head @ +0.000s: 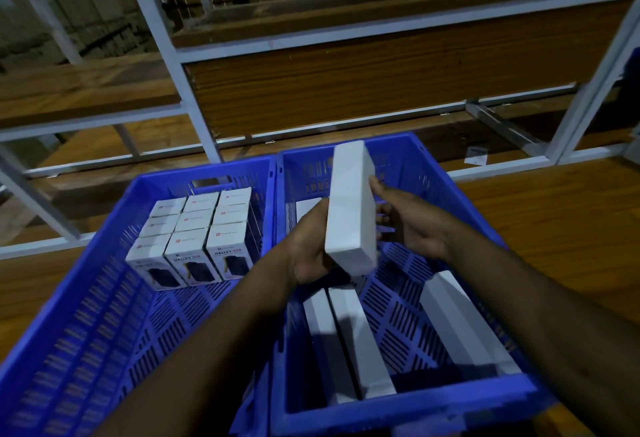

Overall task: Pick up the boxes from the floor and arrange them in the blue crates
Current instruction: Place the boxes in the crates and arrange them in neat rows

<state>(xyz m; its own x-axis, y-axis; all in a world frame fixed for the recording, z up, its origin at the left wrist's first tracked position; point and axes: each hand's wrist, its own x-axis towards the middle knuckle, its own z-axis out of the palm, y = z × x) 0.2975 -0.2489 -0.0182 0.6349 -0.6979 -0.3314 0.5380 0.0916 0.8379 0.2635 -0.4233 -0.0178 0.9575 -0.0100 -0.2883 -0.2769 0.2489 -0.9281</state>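
Note:
A long plain white box is held upright and a little tilted over the right blue crate. My left hand grips its lower left side, and my right hand holds its right edge with the thumb on the front. Below it, three white boxes lie flat on the right crate's floor, and another white box shows at the crate's far end behind my left hand. The left blue crate holds several small printed white boxes packed upright in rows at its far end.
The two crates stand side by side on a wooden floor. Behind them runs a white metal rack frame with wooden boards. A small paper label lies on the floor at the right, near the rack's foot.

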